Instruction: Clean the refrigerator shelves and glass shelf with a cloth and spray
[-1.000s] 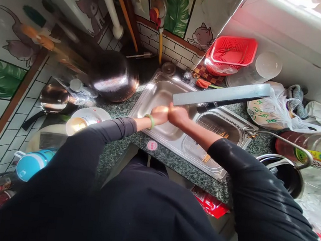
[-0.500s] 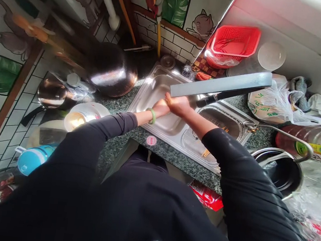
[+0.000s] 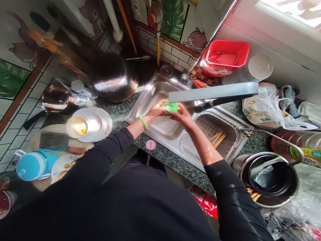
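Note:
Both my hands are over the steel sink (image 3: 151, 96). My left hand (image 3: 154, 113), with a green bangle on the wrist, and my right hand (image 3: 182, 115) meet on a green cloth or sponge (image 3: 170, 106) held between them. A long grey flat bar (image 3: 212, 92) crosses just above the hands and hides part of them. A wire drain basket (image 3: 214, 128) with wooden chopsticks (image 3: 219, 139) sits in the right part of the sink.
A dark wok (image 3: 113, 77) stands left of the sink, a red basket (image 3: 225, 55) behind it. White plates with a cup (image 3: 88, 124) and a blue lidded mug (image 3: 33, 164) sit on the left counter. A steel pot (image 3: 272, 179), bottle (image 3: 310, 150) and plastic bags (image 3: 269, 107) crowd the right.
My hands have moved slightly further into the sink and a green cloth now shows between them; earlier they were pressed together with nothing visible. The camera view shifted a little.

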{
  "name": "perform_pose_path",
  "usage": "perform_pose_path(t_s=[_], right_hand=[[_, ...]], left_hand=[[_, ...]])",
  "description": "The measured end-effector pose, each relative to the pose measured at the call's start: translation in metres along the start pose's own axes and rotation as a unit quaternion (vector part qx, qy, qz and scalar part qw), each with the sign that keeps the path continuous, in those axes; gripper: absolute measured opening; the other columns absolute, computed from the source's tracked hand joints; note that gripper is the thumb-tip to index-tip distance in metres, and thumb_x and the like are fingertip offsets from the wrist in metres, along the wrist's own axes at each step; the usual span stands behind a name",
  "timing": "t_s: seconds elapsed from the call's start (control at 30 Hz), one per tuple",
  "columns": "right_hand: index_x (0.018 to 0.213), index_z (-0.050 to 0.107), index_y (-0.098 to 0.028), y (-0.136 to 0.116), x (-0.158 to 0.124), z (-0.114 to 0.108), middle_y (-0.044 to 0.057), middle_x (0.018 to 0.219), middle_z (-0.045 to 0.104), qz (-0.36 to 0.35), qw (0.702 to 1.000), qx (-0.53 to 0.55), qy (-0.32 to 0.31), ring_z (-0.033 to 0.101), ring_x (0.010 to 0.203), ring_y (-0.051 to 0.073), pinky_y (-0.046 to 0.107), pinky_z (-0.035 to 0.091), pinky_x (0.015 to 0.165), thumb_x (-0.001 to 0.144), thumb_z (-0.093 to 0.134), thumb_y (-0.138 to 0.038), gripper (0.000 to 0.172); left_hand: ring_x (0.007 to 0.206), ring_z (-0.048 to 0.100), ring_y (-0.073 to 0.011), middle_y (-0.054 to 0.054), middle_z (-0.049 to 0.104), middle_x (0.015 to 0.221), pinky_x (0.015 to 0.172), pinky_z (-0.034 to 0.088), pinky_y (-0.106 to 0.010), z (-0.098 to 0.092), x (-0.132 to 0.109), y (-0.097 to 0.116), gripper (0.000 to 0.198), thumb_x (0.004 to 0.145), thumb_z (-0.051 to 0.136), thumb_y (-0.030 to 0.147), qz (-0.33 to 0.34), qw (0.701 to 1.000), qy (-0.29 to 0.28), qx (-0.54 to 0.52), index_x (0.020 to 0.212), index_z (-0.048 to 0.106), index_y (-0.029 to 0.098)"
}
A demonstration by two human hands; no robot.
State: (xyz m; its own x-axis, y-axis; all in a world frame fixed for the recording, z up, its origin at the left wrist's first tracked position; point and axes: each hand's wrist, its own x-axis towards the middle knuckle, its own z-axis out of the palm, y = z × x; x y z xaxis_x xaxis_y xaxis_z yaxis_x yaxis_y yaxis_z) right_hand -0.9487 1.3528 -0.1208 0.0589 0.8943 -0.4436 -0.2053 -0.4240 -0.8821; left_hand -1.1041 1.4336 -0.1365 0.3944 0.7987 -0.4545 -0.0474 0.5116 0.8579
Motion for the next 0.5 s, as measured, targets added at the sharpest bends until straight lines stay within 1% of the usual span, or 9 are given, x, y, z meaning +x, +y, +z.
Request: perform_pose_path(t_s=[0.03, 0.07, 0.13, 0.23, 0.3, 0.4, 0.47, 0.5], right_hand=[[0.135, 0.056, -0.029, 0.004, -0.002, 0.001, 0.003, 0.128, 0.067, 0.004, 0.999, 0.029, 0.018, 0.063, 0.115, 0.02, 0.032, 0.055, 0.097, 0.076, 0.082, -0.042, 0.065], [0.133, 0.057, -0.029, 0.008, -0.003, 0.002, 0.003, 0.128, 0.068, -0.009, 0.998, 0.029, 0.047, 0.063, 0.116, 0.02, 0.033, 0.056, 0.096, 0.076, 0.081, -0.045, 0.064], [0.125, 0.06, -0.028, 0.015, -0.002, 0.006, 0.004, 0.126, 0.071, -0.041, 0.994, -0.001, 0.101, 0.064, 0.117, 0.02, 0.033, 0.056, 0.098, 0.072, 0.081, -0.042, 0.059], [0.11, 0.064, -0.025, 0.023, 0.003, 0.008, 0.005, 0.114, 0.073, -0.055, 0.99, -0.032, 0.129, 0.066, 0.114, 0.02, 0.034, 0.054, 0.102, 0.069, 0.079, -0.033, 0.045], [0.104, 0.064, -0.023, 0.024, 0.007, 0.005, 0.005, 0.109, 0.075, -0.05, 0.988, -0.025, 0.141, 0.068, 0.111, 0.02, 0.034, 0.055, 0.102, 0.07, 0.075, -0.029, 0.036], [0.099, 0.065, -0.023, 0.021, 0.01, -0.008, 0.003, 0.107, 0.076, -0.03, 0.982, 0.045, 0.184, 0.07, 0.108, 0.018, 0.03, 0.058, 0.097, 0.073, 0.071, -0.024, 0.027], [0.097, 0.065, -0.024, 0.017, 0.01, -0.017, 0.002, 0.103, 0.077, 0.011, 0.972, 0.125, 0.196, 0.072, 0.103, 0.017, 0.028, 0.061, 0.089, 0.074, 0.071, -0.023, 0.024], [0.096, 0.065, -0.024, 0.014, 0.01, -0.02, 0.002, 0.101, 0.078, 0.028, 0.967, 0.165, 0.19, 0.072, 0.101, 0.018, 0.028, 0.062, 0.086, 0.074, 0.072, -0.023, 0.022]], left_hand=[[0.117, 0.069, -0.0264, -0.012, 0.066, 0.137, 0.098, 0.061, -0.049, 0.0, -0.001, -0.001, 0.042, 0.102, 0.069, 0.04, -0.002, 1.0, 0.001, -0.004, 0.137, 0.063, 0.017], [0.117, 0.069, -0.0262, -0.012, 0.066, 0.137, 0.098, 0.061, -0.048, 0.0, -0.003, -0.001, 0.042, 0.102, 0.069, 0.04, -0.004, 1.0, 0.002, -0.008, 0.137, 0.063, 0.017], [0.114, 0.069, -0.0252, -0.012, 0.067, 0.134, 0.096, 0.062, -0.047, 0.001, -0.005, -0.003, 0.042, 0.102, 0.069, 0.041, -0.009, 1.0, 0.004, -0.017, 0.136, 0.064, 0.017], [0.108, 0.071, -0.0241, -0.012, 0.072, 0.121, 0.093, 0.062, -0.044, -0.001, -0.002, -0.002, 0.034, 0.104, 0.064, 0.042, -0.024, 0.999, 0.005, -0.032, 0.125, 0.068, 0.017], [0.104, 0.072, -0.0254, -0.013, 0.075, 0.107, 0.092, 0.062, -0.044, -0.006, 0.003, 0.0, 0.03, 0.104, 0.059, 0.041, -0.042, 0.998, 0.006, -0.041, 0.115, 0.07, 0.016], [0.1, 0.072, -0.0279, -0.014, 0.075, 0.096, 0.093, 0.061, -0.048, -0.017, 0.01, 0.001, 0.03, 0.103, 0.055, 0.04, -0.068, 0.996, 0.009, -0.049, 0.107, 0.069, 0.014], [0.1, 0.072, -0.0278, -0.014, 0.075, 0.096, 0.096, 0.06, -0.05, -0.023, 0.011, -0.001, 0.033, 0.103, 0.054, 0.045, -0.081, 0.995, 0.019, -0.048, 0.107, 0.067, 0.015], [0.101, 0.072, -0.0277, -0.013, 0.074, 0.098, 0.096, 0.06, -0.05, -0.025, 0.01, -0.004, 0.035, 0.102, 0.055, 0.049, -0.086, 0.995, 0.029, -0.044, 0.108, 0.066, 0.016]])
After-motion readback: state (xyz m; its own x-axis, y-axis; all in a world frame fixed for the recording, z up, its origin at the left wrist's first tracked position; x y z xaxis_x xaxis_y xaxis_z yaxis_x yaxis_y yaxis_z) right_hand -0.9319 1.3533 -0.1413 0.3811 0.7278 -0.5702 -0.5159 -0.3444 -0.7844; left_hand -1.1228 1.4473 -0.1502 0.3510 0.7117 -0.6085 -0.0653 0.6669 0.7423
